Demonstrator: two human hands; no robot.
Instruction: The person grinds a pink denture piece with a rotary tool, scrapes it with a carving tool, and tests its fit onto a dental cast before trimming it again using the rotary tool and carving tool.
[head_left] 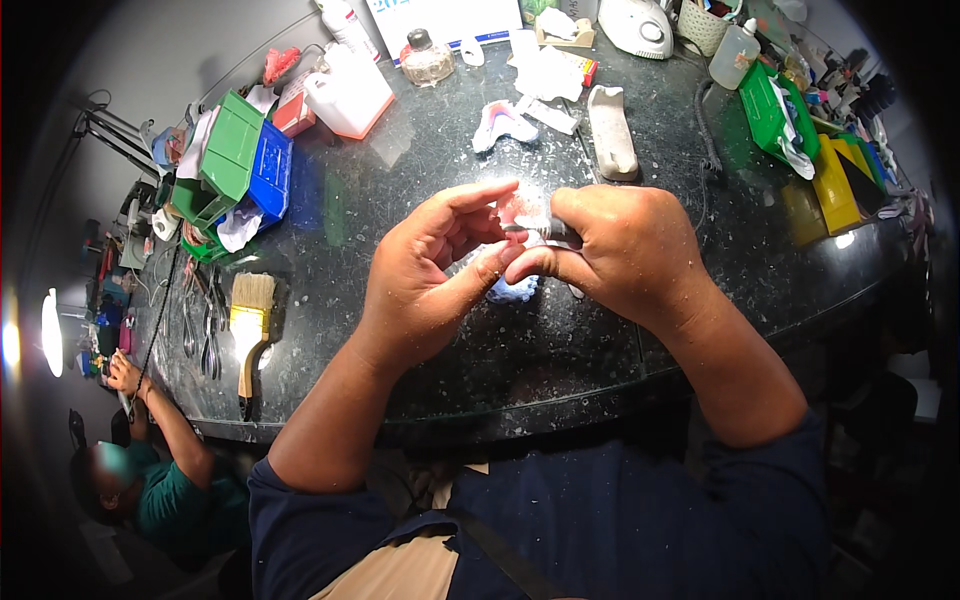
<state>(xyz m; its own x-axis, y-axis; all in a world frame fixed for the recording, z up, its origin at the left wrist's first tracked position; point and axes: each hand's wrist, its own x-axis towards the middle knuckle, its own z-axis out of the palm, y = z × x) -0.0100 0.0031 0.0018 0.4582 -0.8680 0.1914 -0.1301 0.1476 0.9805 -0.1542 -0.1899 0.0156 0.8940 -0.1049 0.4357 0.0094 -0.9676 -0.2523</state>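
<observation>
Two bare hands at work over a dark, speckled tabletop (470, 380). The left hand (430, 265), its fingers curved and its thumb drawn in, is closed on a small pink-and-white piece (522, 207), which lies between the two hands above the middle of the table. The right hand (630, 240) is clamped around a grey tool (566, 232), largely hidden by the fingers, whose end meets the piece; the thumbs come together at the near side. Below the thumbs, a blue lumpy item (513, 290) is partly covered. Farther off stand an arch-shaped pale piece (503, 125) and, to its right, a white oblong block (612, 135). On the left lie a flat brush (250, 325) with pale bristles and several pliers (210, 345); beyond them are a green bin (228, 150) and a blue bin (272, 170), with a white jug (347, 98) on their far right. At the far right, a clear bottle (735, 53) stands near another green bin (770, 115) and a yellow bin (834, 188). At the left edge, a co-worker (175, 500) in green sits with hands raised.
</observation>
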